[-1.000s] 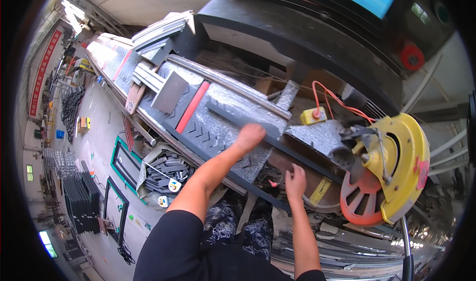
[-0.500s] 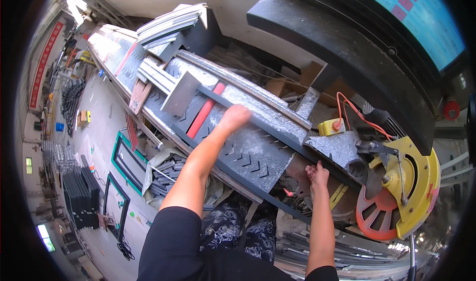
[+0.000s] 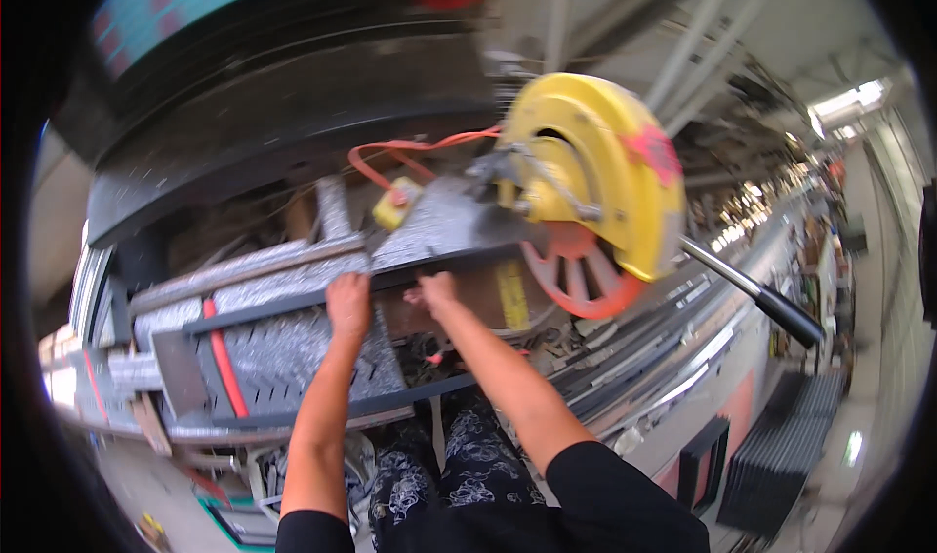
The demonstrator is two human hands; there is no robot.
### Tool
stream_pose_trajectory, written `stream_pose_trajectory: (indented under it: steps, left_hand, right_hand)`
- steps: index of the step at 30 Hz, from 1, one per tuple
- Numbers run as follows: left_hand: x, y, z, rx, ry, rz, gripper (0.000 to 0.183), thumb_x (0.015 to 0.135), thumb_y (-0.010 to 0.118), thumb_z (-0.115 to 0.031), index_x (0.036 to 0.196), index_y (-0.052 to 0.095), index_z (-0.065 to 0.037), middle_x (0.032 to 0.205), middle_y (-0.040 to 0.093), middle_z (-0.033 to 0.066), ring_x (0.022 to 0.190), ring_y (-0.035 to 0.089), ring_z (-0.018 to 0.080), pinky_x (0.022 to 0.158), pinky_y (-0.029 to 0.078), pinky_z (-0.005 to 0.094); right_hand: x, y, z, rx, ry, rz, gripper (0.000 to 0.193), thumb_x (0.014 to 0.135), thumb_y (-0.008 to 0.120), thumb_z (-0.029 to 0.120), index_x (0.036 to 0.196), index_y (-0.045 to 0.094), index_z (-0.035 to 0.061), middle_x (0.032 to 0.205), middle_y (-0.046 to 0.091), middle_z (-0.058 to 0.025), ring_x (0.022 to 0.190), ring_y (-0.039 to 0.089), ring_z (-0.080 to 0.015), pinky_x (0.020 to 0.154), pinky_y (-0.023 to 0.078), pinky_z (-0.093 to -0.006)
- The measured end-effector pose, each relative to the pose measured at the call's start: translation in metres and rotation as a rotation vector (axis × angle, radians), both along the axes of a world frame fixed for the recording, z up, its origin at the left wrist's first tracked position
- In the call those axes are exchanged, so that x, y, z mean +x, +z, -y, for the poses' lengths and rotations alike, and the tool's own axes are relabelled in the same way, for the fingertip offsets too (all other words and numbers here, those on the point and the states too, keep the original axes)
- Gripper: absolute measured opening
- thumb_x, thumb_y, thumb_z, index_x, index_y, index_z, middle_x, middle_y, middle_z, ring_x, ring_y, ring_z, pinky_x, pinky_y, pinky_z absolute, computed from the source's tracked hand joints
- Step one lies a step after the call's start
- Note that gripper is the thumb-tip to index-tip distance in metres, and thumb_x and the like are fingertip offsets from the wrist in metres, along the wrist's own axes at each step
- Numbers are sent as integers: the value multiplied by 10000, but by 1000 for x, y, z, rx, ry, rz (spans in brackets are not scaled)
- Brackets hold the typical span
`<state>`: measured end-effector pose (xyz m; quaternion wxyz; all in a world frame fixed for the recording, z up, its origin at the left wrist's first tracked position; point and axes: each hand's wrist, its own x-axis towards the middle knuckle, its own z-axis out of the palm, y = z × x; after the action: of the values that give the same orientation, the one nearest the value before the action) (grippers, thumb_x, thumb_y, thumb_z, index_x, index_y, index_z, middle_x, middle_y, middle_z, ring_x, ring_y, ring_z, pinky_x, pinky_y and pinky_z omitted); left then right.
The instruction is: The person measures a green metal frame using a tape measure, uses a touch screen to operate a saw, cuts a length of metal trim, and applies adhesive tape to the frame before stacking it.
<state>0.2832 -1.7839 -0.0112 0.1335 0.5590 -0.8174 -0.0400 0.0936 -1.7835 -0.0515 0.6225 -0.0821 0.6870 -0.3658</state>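
A long dark metal bar (image 3: 473,261) lies along the back of the saw bench (image 3: 293,358). Its left end meets an upright grey stop plate (image 3: 182,372), and its right end reaches the yellow-guarded cut-off saw (image 3: 595,177). My left hand (image 3: 348,304) is closed over the bar near its middle. Farther right, close to the saw, my right hand (image 3: 434,291) has its fingers curled at the bar's near edge; they are a little blurred. The saw's orange-red slotted disc (image 3: 583,275) hangs below the guard, right of my right hand.
A black handle (image 3: 786,317) sticks out right from the saw. An orange cable runs to a yellow switch box (image 3: 397,202) behind the bench. Overhead at the left is a dark panel (image 3: 283,143) with a screen. Long metal profiles (image 3: 654,338) lie beyond the saw.
My view has swung right, towards the saw. My left hand has moved along the bar towards my right hand, which stays at the bar near the saw.
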Motion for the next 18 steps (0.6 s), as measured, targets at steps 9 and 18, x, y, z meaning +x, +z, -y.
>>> stream_pose_trajectory:
  steps: [9, 18]
  left_hand:
    - [1, 10, -4, 101, -16, 163, 273, 761, 714, -240, 983, 608, -123, 951, 585, 46, 970, 574, 238, 787, 436, 407]
    - [-11, 11, -3, 78, -50, 197, 241, 769, 709, -229, 951, 595, -121, 958, 587, 45, 973, 572, 237, 784, 441, 414]
  right_hand:
    - [-64, 338, -53, -938, 477, -625, 172, 863, 671, 156, 918, 661, -6, 825, 684, -128, 641, 648, -247, 565, 509, -350]
    - [-222, 599, -100, -157, 1023, -1615, 417, 851, 675, 387, 1004, 678, 0, 898, 670, -168, 763, 638, -339, 711, 520, -384]
